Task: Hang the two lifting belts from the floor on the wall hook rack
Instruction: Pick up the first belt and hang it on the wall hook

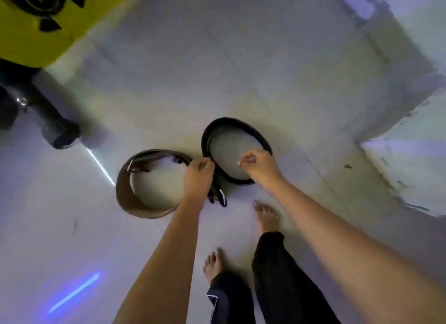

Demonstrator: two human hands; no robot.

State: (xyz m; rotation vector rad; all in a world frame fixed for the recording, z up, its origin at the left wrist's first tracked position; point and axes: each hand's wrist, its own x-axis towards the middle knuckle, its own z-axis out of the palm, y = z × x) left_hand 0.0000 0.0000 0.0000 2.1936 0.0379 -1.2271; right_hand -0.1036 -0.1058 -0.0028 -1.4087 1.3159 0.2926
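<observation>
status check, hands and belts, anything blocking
Left hand closed where brown belt meets black belt; which one it grips unclear. Right hand closed on black belt's near rim. Both belts on floor. Nothing blocking.

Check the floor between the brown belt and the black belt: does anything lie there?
Only the left hand over that gap in the head view, where the brown belt and black belt nearly meet.
</observation>
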